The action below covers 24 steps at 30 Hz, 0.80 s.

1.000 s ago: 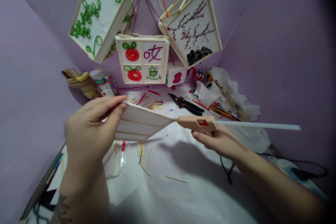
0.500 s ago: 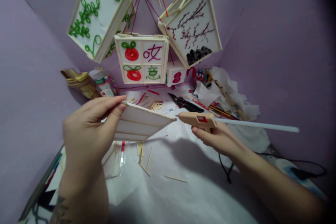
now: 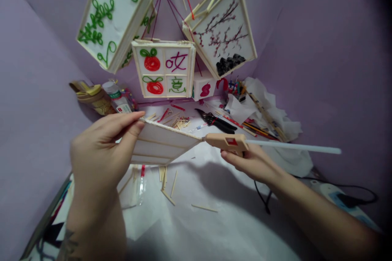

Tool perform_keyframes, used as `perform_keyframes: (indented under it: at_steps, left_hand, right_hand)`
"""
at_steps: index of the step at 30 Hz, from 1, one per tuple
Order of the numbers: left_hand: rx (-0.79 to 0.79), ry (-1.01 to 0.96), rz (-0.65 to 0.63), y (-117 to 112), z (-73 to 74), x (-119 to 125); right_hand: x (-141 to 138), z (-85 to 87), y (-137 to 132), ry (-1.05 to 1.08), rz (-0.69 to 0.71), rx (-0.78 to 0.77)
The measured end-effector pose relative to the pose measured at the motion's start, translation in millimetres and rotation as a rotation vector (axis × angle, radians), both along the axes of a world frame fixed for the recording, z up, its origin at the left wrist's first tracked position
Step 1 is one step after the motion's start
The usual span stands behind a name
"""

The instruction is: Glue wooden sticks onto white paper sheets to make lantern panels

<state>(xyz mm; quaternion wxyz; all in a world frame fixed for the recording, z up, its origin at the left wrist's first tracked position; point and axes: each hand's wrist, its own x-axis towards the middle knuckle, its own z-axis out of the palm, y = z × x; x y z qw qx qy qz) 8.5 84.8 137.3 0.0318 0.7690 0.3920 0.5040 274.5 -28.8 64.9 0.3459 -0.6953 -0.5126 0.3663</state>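
My left hand [image 3: 105,149] pinches the near-left corner of a white paper panel framed with thin wooden sticks [image 3: 167,140], holding it tilted above the table. Closed around the handle of a tan hot glue gun [image 3: 226,142] is my right hand [image 3: 252,163]. A long whitish glue stick [image 3: 294,146] juts from the gun's back end. The nozzle meets the panel's right corner, or sits very close to it. Below the panel, loose wooden sticks [image 3: 163,177] lie on the white table covering [image 3: 183,228].
Decorated paper lanterns [image 3: 163,69] hang on cords over the table's back. Black-handled pruning shears [image 3: 216,121], cut stick pieces, crumpled paper [image 3: 241,108] and pencils lie behind my hands. A bottle [image 3: 118,96] stands back left. A black cable [image 3: 337,185] runs to a power strip [image 3: 349,208] at right.
The glue gun has moved slightly left, bringing its nozzle to the panel's right corner. My left hand keeps its hold on the panel; the whole view has shifted a little.
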Motion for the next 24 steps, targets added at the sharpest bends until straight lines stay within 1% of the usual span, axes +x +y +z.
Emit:
perform_keyframes:
  at_steps: [7,12,18,22,24]
  left_hand:
    - [0.002,0.011,0.001,1.1,-0.8,-1.2]
    - [0.013,0.001,0.004,1.2,-0.9,-1.4]
    - [0.005,0.015,0.012,1.2,-0.7,-1.0]
    - [0.013,0.004,0.007,1.6,-1.0,-1.1]
    - [0.014,0.005,0.014,1.1,-0.9,-0.9]
  right_hand:
    - [3.7,0.5,1.5,-0.012,-0.026,0.026]
    - [2.8,0.7,1.1,-0.004,0.000,0.015]
    - [2.2,1.8,1.9,0.004,-0.053,0.014]
    - [0.8,2.1,2.0,-0.005,-0.026,-0.033]
    - [1.1,1.5,1.1,-0.007,-0.009,-0.021]
